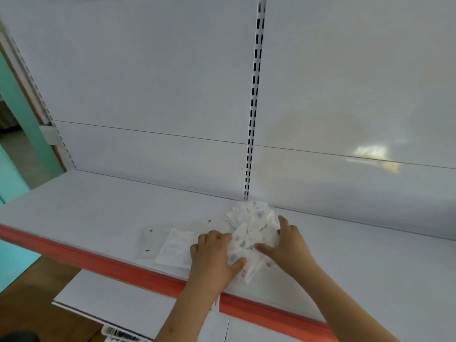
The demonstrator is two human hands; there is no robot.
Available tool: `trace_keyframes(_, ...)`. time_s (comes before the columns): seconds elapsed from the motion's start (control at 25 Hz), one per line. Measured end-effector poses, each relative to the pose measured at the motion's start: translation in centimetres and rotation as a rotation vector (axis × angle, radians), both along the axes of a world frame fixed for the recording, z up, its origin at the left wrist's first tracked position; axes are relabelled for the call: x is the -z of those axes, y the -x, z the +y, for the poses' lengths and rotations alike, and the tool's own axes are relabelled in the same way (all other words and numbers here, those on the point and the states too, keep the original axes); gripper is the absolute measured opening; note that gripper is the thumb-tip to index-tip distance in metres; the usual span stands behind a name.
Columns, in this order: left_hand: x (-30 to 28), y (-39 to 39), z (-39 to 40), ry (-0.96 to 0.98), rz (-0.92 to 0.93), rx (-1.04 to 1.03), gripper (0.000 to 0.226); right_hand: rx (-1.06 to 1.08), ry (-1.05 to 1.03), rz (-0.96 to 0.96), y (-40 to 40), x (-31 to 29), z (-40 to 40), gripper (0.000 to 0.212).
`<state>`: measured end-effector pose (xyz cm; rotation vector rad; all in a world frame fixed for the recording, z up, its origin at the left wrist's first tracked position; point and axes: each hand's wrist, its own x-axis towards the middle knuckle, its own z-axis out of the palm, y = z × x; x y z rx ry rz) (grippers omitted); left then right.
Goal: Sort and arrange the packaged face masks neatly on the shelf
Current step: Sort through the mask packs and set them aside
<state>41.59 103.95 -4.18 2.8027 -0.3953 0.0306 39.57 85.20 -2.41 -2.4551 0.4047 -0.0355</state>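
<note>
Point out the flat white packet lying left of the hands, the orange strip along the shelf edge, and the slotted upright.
flat white packet (175, 248), head view, its middle
orange shelf-edge strip (98, 261), head view, front face
slotted white upright (255, 95), head view, mid-height

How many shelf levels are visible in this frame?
2: the upper shelf with the red front strip, holding the mask packets, and a lower shelf beneath it at bottom left. More may lie outside view.

From my end the shelf (98, 208) looks like smooth painted metal, slightly glossy, and the back panel (148, 82) has enough sheen to catch a window reflection. The red edge strip (98, 261) reads as plastic. The mask packets (251, 233) look like thin crinkly film, a bit shiny. The floor (37, 304) looks like wood.
</note>
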Motion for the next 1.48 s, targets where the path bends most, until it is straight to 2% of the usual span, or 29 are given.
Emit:
trace_keyframes(0.08,0.1,-0.2,0.2,0.048,-0.013,0.037,0.059,0.11,-0.213,-0.073,-0.1,0.0,0.7,0.053)
trace_keyframes(0.12,0.0,-0.4,0.4,0.097,-0.024,0.04,0.053,0.137,-0.252,-0.122,0.0,-0.1,0.9,0.034)
trace_keyframes(0.2,-0.7,-0.7,0.6,0.331,0.038,0.064,0.05,0.136,-0.299,-0.227,0.5,-0.6,1.1,0.013)
trace_keyframes(0.28,-2.0,-0.8,0.9,0.74,0.262,0.056,0.059,0.053,-0.48,-0.285,1.1,-1.6,1.2,0.013)
trace_keyframes(0.36,-3.2,-1.2,1.2,0.991,0.413,0.031,0.048,-0.044,-0.66,-0.264,1.4,-2.4,1.3,0.018)
trace_keyframes(0.44,-3.6,-1.7,1.6,1.046,0.476,0.06,0.037,-0.1,-0.785,-0.233,1.4,-2.8,1.2,0.023)
trace_keyframes(0.56,-3.8,-1.9,1.5,1.187,0.681,0.186,0.055,-0.228,-1.027,-0.189,1.6,-2.7,1.1,0.03)
trace_keyframes(0.64,-3.6,-2.2,0.9,1.298,0.802,0.173,0.054,-0.247,-1.074,-0.189,1.5,-2.7,0.9,0.029)
trace_keyframes(0.72,-3.7,-2.5,0.3,1.369,0.746,0.049,0.037,-0.141,-0.945,-0.248,0.9,-2.5,0.4,0.031)
trace_keyframes(0.8,-3.3,-3.3,0.2,1.337,0.542,-0.165,0.022,0.087,-0.587,-0.274,-0.4,-1.9,-0.5,0.04)
trace_keyframes(0.84,-3.1,-3.6,0.5,1.322,0.438,-0.256,0.016,0.182,-0.336,-0.225,-1.1,-1.4,-0.8,0.049)
trace_keyframes(0.92,-3.0,-4.1,1.5,1.332,0.311,-0.364,0.01,0.224,0.121,-0.008,-2.2,-0.4,-0.9,0.079)
trace_keyframes(0.96,-3.0,-4.2,2.0,1.332,0.287,-0.389,0.01,0.201,0.243,0.082,-2.8,0.1,-0.8,0.085)
trace_keyframes(1.0,-3.1,-4.2,2.2,1.312,0.275,-0.405,0.012,0.176,0.271,0.137,-3.2,0.2,-0.6,0.082)
trace_keyframes(1.08,-3.2,-4.0,2.5,1.265,0.245,-0.421,0.015,0.14,0.072,0.099,-3.7,0.0,-0.5,0.056)
trace_keyframes(1.24,-3.5,-3.6,3.0,1.266,0.184,-0.48,0.018,0.177,-0.448,-0.172,-2.8,-1.2,-2.0,0.012)
trace_keyframes(1.36,-3.6,-3.5,3.3,1.294,0.199,-0.481,0.016,0.184,-0.928,-0.3,-1.7,-2.6,-2.5,0.016)
trace_keyframes(1.48,-3.9,-3.0,2.0,1.263,0.326,-0.413,0.023,0.169,-1.298,-0.288,-1.4,-3.6,-1.9,0.023)
